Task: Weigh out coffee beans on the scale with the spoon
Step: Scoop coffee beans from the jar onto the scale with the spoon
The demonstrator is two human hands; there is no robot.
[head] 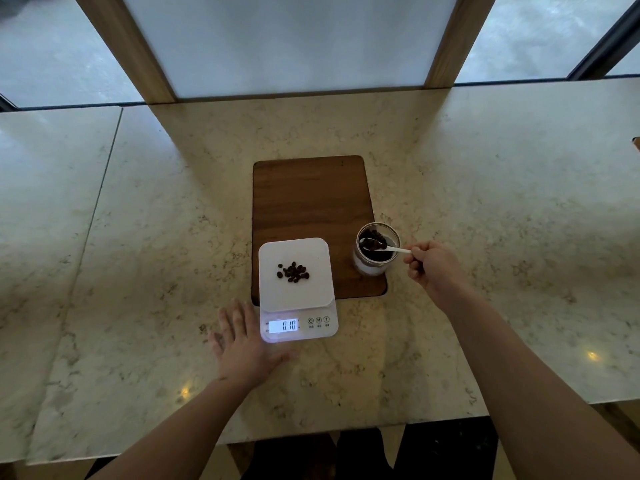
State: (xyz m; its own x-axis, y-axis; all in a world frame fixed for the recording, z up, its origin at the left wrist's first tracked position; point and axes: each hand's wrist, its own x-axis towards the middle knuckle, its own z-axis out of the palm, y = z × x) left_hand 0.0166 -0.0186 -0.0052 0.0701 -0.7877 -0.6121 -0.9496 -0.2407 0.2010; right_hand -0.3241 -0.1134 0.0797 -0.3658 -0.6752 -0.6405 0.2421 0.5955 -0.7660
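Observation:
A white digital scale [311, 289] stands at the near end of a wooden board, its lit display reading 0.10. A small heap of dark coffee beans [293, 272] lies on its platform. To the right, on the board's corner, stands a glass jar [377, 249] with dark beans inside. My right hand [431, 266] pinches the handle of a white spoon [388, 247], whose bowl is inside the jar among the beans. My left hand [242, 344] rests flat on the counter just left of the scale, fingers spread and holding nothing.
The dark wooden board [311, 199] lies in the middle of a pale marble counter [138, 237]. Behind the counter rise wooden posts and frosted window panels. The counter's near edge runs below my arms.

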